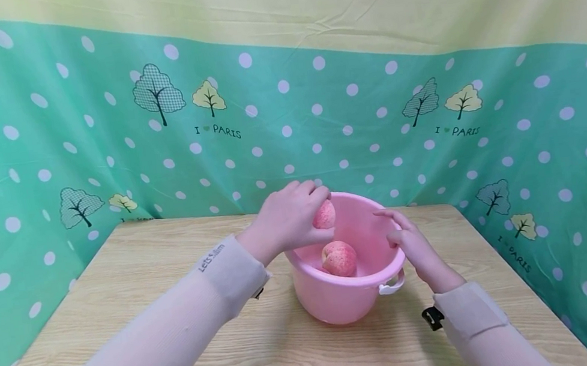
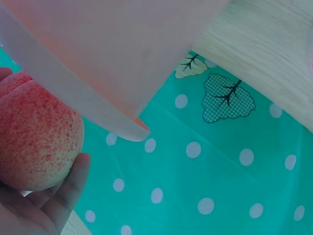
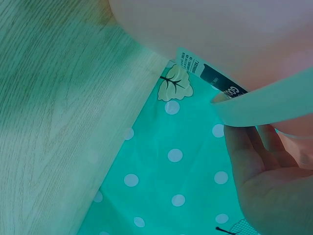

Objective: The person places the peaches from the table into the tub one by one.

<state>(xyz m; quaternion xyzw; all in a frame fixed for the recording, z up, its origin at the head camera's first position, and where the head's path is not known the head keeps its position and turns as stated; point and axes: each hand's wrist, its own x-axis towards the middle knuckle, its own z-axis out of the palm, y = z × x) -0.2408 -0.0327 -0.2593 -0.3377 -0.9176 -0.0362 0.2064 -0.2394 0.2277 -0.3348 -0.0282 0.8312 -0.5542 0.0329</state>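
Observation:
A pink bucket (image 1: pixel 329 303) stands on the table, its mouth tilted towards me in the head view. My left hand (image 1: pixel 291 216) grips a speckled red peach (image 1: pixel 324 215) over the bucket's left rim. In the left wrist view this peach (image 2: pixel 39 134) is close beside the rim (image 2: pixel 88 107), with fingers curled under it. Inside the bucket lies another peach (image 1: pixel 340 259), red with a pale yellow patch. On the right side, my right hand (image 1: pixel 419 250) holds the bucket's rim, fingers hooked over it; the right wrist view shows the hand (image 3: pixel 269 181) at that edge.
A white handle piece (image 1: pixel 392 286) juts from the bucket's front right. The right wrist view shows a printed label (image 3: pixel 210 73) on the bucket's outside. Behind the wooden table (image 1: pixel 186 292) hangs a green dotted curtain (image 1: pixel 285 111), which also flanks both sides.

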